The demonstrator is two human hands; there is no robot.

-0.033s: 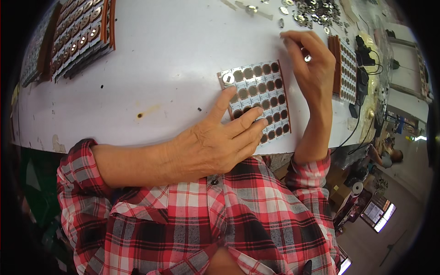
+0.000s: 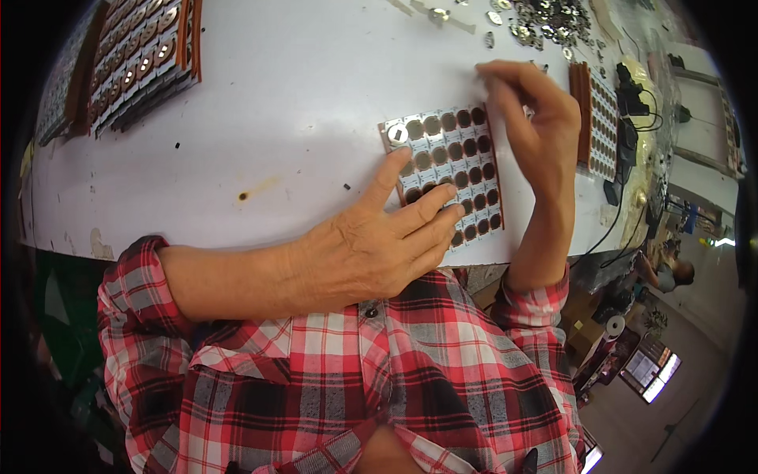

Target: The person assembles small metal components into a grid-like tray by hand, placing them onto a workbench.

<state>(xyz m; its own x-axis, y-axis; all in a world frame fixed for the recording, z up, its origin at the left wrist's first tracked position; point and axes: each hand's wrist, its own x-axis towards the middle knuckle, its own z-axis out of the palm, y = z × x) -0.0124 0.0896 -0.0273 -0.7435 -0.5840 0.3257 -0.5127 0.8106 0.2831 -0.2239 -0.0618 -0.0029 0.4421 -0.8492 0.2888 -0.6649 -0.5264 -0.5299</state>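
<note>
A panel of small circuit boards [image 2: 469, 148], with rows of dark round pads, lies near the table's front edge. My left hand [image 2: 379, 241] rests on its left part with fingers spread, covering some pads. One round metal piece [image 2: 397, 133] sits on the panel's far left corner, just beyond my left index finger. Above the panel's far right corner hovers my right hand [image 2: 541, 110], its thumb and fingers drawn together. Its fingertips are smeared by motion, so what they pinch cannot be made out. A pale glint shows between its curled fingers.
Loose shiny metal pieces [image 2: 545, 24] lie heaped at the far right. Stacked panels [image 2: 138, 63] stand at the far left, and another stack [image 2: 600, 118] stands at the right beside black cables [image 2: 628, 134]. Small dark bits dot the white table [image 2: 276, 118]. A person [image 2: 671, 272] is in the right background.
My right hand has shifted slightly left and nearer, toward the panel, its fingertips now blurred. My left hand stays on the panel. The whole view has moved a little.
</note>
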